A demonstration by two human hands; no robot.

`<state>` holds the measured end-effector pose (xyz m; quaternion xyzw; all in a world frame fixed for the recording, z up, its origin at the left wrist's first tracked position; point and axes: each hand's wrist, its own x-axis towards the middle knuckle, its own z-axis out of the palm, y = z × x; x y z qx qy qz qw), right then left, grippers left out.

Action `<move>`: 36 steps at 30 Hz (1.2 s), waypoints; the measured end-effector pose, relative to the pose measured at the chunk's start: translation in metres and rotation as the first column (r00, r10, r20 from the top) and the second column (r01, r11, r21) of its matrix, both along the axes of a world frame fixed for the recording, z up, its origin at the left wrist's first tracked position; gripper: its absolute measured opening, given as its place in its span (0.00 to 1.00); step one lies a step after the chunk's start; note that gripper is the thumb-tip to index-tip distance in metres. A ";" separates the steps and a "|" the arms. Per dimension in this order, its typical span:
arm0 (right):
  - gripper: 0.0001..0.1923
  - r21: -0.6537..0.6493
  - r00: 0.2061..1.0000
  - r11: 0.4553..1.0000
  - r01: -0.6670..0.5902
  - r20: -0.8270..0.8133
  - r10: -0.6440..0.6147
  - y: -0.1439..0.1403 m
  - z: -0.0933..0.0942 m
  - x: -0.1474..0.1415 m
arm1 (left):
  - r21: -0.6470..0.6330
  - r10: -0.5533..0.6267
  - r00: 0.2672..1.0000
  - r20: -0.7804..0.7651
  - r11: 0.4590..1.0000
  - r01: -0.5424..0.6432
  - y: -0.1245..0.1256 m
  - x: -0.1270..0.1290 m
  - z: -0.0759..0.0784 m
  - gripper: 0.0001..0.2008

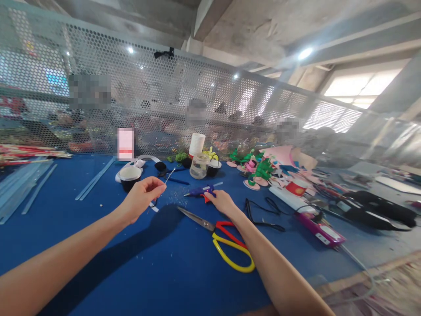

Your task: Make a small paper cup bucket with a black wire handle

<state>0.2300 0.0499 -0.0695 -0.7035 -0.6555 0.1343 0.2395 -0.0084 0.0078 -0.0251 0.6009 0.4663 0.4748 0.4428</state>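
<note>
Nearest to us, in the lower middle of the frame, a pair of scissors (219,239) lies on the blue table (82,228), its red and yellow handles partly under our right forearm and its blades pointing up and left. Just above it, at the centre, our right hand (222,202) rests palm down with its fingers closed over the grip of a blue glue gun (199,191), whose nozzle points left along the table. Left of centre, our left hand (142,196) is raised off the table, thumb and forefinger pinched together on a thin wire (170,175) that sticks up to the right; what hangs below that hand is too blurred for us to name, perhaps a bit of ribbon.

Further back, upper left of centre, stands a black cup (130,177), and near the middle a clear jar (199,166) with a white roll (197,144) behind it. To the right of these lies a heap of green and pink craft pieces (259,169). At the lower right a purple box (320,228) sits beside a black cord (263,215). Across the far edge runs a perforated metal screen (164,96).
</note>
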 end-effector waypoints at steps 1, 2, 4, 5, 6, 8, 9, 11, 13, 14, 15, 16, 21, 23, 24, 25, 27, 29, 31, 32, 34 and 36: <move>0.11 0.021 0.999 1.000 0.022 0.028 -0.023 -0.002 0.003 -0.002 | -0.015 -0.002 1.000 0.013 1.000 0.002 0.000 0.000 -0.001 0.09; 0.10 0.049 0.998 0.998 0.036 0.049 -0.038 -0.006 0.007 -0.006 | -0.029 -0.002 1.000 0.031 1.000 0.002 0.001 0.000 -0.002 0.10; 0.10 0.112 0.998 0.994 0.014 0.058 -0.020 -0.017 0.020 -0.018 | -0.050 0.001 0.998 0.066 0.999 0.003 0.000 0.002 -0.004 0.10; 0.11 0.167 0.997 0.983 -0.079 0.020 0.077 -0.023 0.027 -0.026 | -0.053 -0.005 0.997 0.079 0.999 0.009 -0.001 0.003 -0.005 0.10; 0.11 0.189 0.972 0.960 -0.205 -0.074 0.222 -0.030 0.033 -0.034 | -0.052 -0.016 0.996 0.089 0.998 0.020 -0.003 0.006 -0.007 0.10; 0.13 0.169 0.829 0.905 -0.390 -0.363 0.425 -0.042 0.041 -0.053 | -0.047 -0.051 0.993 0.104 0.997 0.056 -0.008 0.011 -0.012 0.10; 0.14 0.164 0.750 0.885 -0.436 -0.477 0.458 -0.046 0.042 -0.063 | -0.042 -0.069 0.991 0.113 0.996 0.074 -0.010 0.014 -0.015 0.10; 0.13 0.202 0.635 0.881 -0.428 -0.627 0.452 -0.051 0.040 -0.079 | -0.028 -0.094 0.989 0.113 0.995 0.098 -0.014 0.018 -0.019 0.09; 0.11 0.258 0.579 0.892 -0.371 -0.687 0.439 -0.051 0.035 -0.088 | 0.001 -0.118 0.992 0.039 0.993 0.118 -0.013 0.016 -0.019 0.09; 0.10 0.281 0.569 0.898 -0.339 -0.699 0.433 -0.050 0.033 -0.090 | 0.029 -0.127 0.991 -0.040 0.991 0.128 -0.010 0.013 -0.016 0.09; 0.09 0.300 0.568 0.903 -0.307 -0.703 0.427 -0.049 0.032 -0.089 | 0.068 -0.128 0.981 -0.149 0.988 0.139 -0.006 0.009 -0.011 0.08; 0.09 0.313 0.574 0.907 -0.280 -0.703 0.420 -0.047 0.031 -0.087 | 0.135 -0.104 0.952 -0.287 0.980 0.148 -0.001 0.003 -0.006 0.08; 0.10 0.341 0.638 0.917 -0.209 -0.663 0.392 -0.040 0.033 -0.071 | 0.399 0.247 0.606 -0.756 0.908 0.127 0.032 -0.026 0.009 0.08; 0.09 0.331 0.623 0.919 -0.215 -0.678 0.390 -0.041 0.031 -0.069 | 0.287 0.183 0.355 -0.917 0.920 0.266 0.042 -0.029 0.002 0.09; 0.09 0.318 0.604 0.921 -0.224 -0.697 0.387 -0.042 0.030 -0.069 | 0.265 0.172 0.317 -0.933 0.923 0.278 0.045 -0.029 -0.004 0.09; 0.08 0.301 0.582 0.924 -0.234 -0.719 0.381 -0.043 0.028 -0.070 | 0.251 0.165 0.292 -0.942 0.925 0.286 0.047 -0.027 -0.009 0.09; 0.07 0.265 0.542 0.932 -0.245 -0.760 0.359 -0.045 0.025 -0.072 | 0.235 0.159 0.262 -0.952 0.928 0.290 0.050 -0.024 -0.019 0.07; 0.08 0.232 0.517 0.941 -0.248 -0.790 0.331 -0.046 0.023 -0.074 | 0.219 0.151 0.238 -0.960 0.930 0.296 0.051 -0.020 -0.025 0.06; 0.08 0.199 0.510 0.946 -0.254 -0.804 0.306 -0.047 0.023 -0.075 | 0.205 0.140 0.218 -0.966 0.928 0.310 0.051 -0.018 -0.026 0.08; 0.08 0.186 0.516 0.948 -0.260 -0.803 0.299 -0.047 0.023 -0.076 | 0.200 0.136 0.212 -0.968 0.926 0.320 0.051 -0.017 -0.024 0.08; 0.08 0.174 0.533 0.946 -0.272 -0.791 0.299 -0.047 0.024 -0.075 | 0.191 0.127 0.203 -0.971 0.922 0.337 0.051 -0.017 -0.018 0.09; 0.08 0.187 0.540 0.941 -0.280 -0.780 0.316 -0.048 0.025 -0.074 | 0.182 0.119 0.196 -0.973 0.922 0.342 0.050 -0.019 -0.006 0.08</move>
